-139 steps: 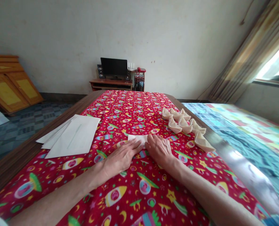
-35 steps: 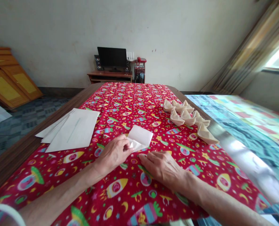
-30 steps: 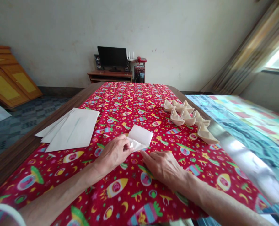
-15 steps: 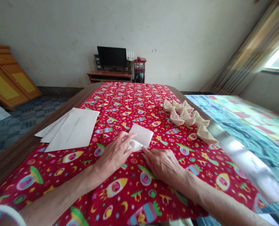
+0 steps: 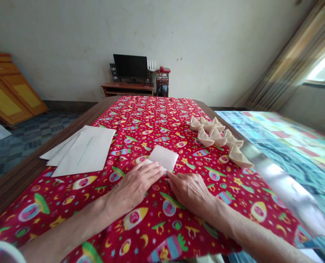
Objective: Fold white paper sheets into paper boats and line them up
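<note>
While the fanned sheets of paper [image 5: 82, 153] lie at the left of the red cloth [image 5: 140, 233], the left hand [image 5: 140, 180] rests flat over the near-left part of a small folded paper [image 5: 164, 157], and the step in hand looks like pressing down a fold. To do it well, the left fingers should bear evenly along the crease, working from its left end toward the right, so that the layers settle without sliding or puckering. At the right end, the right hand [image 5: 191, 190] would serve best as a steady stop, its fingertip pinning the corner lightly enough not to wrinkle the paper or twist it on the cloth. As for grip, the left hand is laid out rather than pinching: its fingers are straight and close together, the thumb hidden. The small paper sits just ahead of both hands, its far part uncovered on the cloth. The right hand reaches its forefinger to the paper's near edge, the other fingers bent; whether the thumb pinches anything, I cannot tell. Farther right, the folded paper shapes [image 5: 239, 156] stand near the edge of the table [image 5: 11, 188], touched by neither hand.
</note>
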The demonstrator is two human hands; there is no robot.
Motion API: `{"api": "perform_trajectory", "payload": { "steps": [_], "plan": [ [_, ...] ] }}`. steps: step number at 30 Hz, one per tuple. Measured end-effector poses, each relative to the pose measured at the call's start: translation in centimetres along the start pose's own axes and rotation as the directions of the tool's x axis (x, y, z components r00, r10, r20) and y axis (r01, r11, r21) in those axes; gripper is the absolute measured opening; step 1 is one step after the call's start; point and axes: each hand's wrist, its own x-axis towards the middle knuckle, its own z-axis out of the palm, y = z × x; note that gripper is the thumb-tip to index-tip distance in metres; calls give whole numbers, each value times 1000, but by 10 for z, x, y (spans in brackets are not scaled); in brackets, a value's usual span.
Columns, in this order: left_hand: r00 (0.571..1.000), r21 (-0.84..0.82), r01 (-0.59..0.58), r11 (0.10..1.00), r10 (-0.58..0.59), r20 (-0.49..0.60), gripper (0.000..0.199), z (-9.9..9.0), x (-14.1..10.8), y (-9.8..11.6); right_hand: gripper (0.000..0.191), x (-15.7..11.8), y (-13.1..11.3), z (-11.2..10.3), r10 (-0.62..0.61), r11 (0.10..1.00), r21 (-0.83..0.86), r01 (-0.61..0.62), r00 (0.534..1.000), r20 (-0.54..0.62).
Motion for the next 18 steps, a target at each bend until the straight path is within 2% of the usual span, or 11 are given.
{"api": "perform_trajectory", "payload": {
  "steps": [5, 18],
  "plan": [
    [999, 22, 29, 999, -30, 28, 71, -5, -8, -1, 29, 1, 0, -3, -8, 1000, -12, 8, 1000, 5],
    [999, 71, 44, 997, -43, -8, 63, -1, -39, -8, 31, 0, 0, -1, -13, 999, -29, 12, 1000, -26]
  ]
}}
